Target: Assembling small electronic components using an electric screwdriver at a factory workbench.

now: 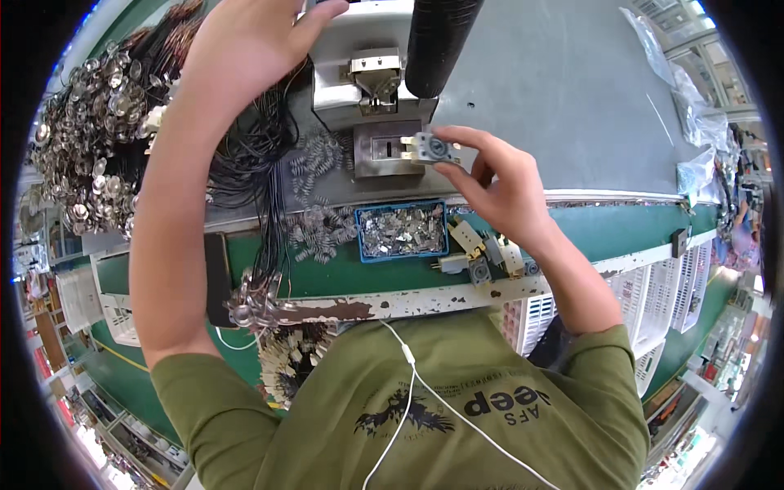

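My right hand (498, 175) pinches a small grey block with a round centre and brass terminals (433, 148) between thumb and fingers. The terminals point left, over a steel fixture block (382, 167) with a slotted recess. Whether the piece touches the fixture I cannot tell. At the top edge my left hand (278, 24) reaches beside the machine, its thumb stretched to the right. Its other fingers are cut off by the picture's edge. Behind the fixture stands the machine's metal head (376, 77), with a thick black cylinder (441, 49) beside it.
Springs (318, 163) lie left of the fixture. A blue tray (402, 258) of small metal parts sits in front, with several similar blocks (482, 249) to its right. Black wires (257, 155) and a heap of metal discs on leads (98, 139) fill the left side.
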`<state>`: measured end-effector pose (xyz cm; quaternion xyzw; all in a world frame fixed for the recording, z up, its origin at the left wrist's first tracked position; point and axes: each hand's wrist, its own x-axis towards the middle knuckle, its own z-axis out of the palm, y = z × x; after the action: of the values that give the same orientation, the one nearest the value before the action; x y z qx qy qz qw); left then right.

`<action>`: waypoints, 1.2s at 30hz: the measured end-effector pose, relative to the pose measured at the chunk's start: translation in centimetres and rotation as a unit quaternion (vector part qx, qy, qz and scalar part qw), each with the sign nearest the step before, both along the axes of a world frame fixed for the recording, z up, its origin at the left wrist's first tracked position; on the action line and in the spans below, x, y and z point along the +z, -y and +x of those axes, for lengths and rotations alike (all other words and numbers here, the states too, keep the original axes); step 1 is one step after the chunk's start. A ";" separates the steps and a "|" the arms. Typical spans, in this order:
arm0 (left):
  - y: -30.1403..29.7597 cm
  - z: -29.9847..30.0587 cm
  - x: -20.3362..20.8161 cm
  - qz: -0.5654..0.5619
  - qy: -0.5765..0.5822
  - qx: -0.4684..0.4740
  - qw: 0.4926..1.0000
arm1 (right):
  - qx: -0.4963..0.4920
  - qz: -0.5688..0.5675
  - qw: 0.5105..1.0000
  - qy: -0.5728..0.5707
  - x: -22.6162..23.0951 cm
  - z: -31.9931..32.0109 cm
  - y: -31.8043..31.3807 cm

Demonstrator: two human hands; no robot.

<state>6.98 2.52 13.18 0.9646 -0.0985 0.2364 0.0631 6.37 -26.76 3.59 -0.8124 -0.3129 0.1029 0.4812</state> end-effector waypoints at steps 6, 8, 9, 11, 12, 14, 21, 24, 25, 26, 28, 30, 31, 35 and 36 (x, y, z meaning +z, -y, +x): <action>-1.5 -7.2 -0.3 -0.195 -0.127 0.120 0.965 | 0.072 -0.067 0.960 0.261 -3.5 2.0 -3.5; -2.6 -9.8 -0.5 -0.199 -0.149 0.118 0.961 | 0.074 -0.089 0.954 0.278 -3.7 2.1 -3.8; -3.1 -11.2 -1.6 -0.205 -0.135 0.118 0.962 | 0.079 -0.102 0.951 0.281 -3.7 2.0 -3.7; -3.2 -13.6 -2.6 -0.171 -0.218 0.155 0.948 | 0.089 -0.111 0.948 0.284 -3.5 2.0 -3.6; -3.2 -14.7 -3.1 -0.137 -0.295 0.181 0.928 | 0.085 -0.127 0.938 0.311 -3.3 1.7 -3.5; -1.5 -16.3 -4.2 -0.013 -0.354 0.195 0.915 | 0.087 -0.141 0.927 0.336 -2.8 0.1 -3.5; -3.3 -16.4 -6.7 -0.044 -0.459 0.156 0.873 | 0.255 -0.029 0.930 -0.264 -2.1 -8.4 -9.3; -3.9 -15.9 -6.9 -0.061 -0.461 0.141 0.874 | 0.218 -0.003 0.847 -0.484 -3.7 -9.0 -12.2; -4.1 -15.8 -6.6 -0.083 -0.464 0.138 0.871 | 0.204 0.014 0.813 -0.546 -3.8 -9.0 -12.9; -4.3 -15.7 -6.1 -0.083 -0.461 0.140 0.872 | 0.187 0.031 0.775 -0.603 -3.9 -9.2 -13.4; -4.8 -15.6 -5.4 -0.142 -0.500 0.143 0.842 | 0.172 0.037 0.770 -0.613 -4.1 -9.7 -13.9; -5.6 -15.9 -5.5 -0.167 -0.486 0.129 0.848 | 0.126 0.132 0.744 -0.643 -5.0 -10.3 -13.9; -5.9 -16.3 -5.5 -0.193 -0.476 0.117 0.850 | 0.093 0.170 0.747 -0.636 -4.9 -10.7 -13.4; -5.7 -17.2 -6.7 -0.131 -0.452 0.112 0.875 | 0.049 0.204 0.686 -0.697 -1.5 -11.2 -10.5; -5.8 -17.8 -7.2 -0.123 -0.421 0.096 0.894 | 0.050 0.191 0.698 -0.689 -1.4 -10.9 -9.8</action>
<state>-10.82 8.37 5.99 0.9632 0.0601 -0.1763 0.1936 -4.50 -16.92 2.23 -0.3881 0.0524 0.5956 0.7013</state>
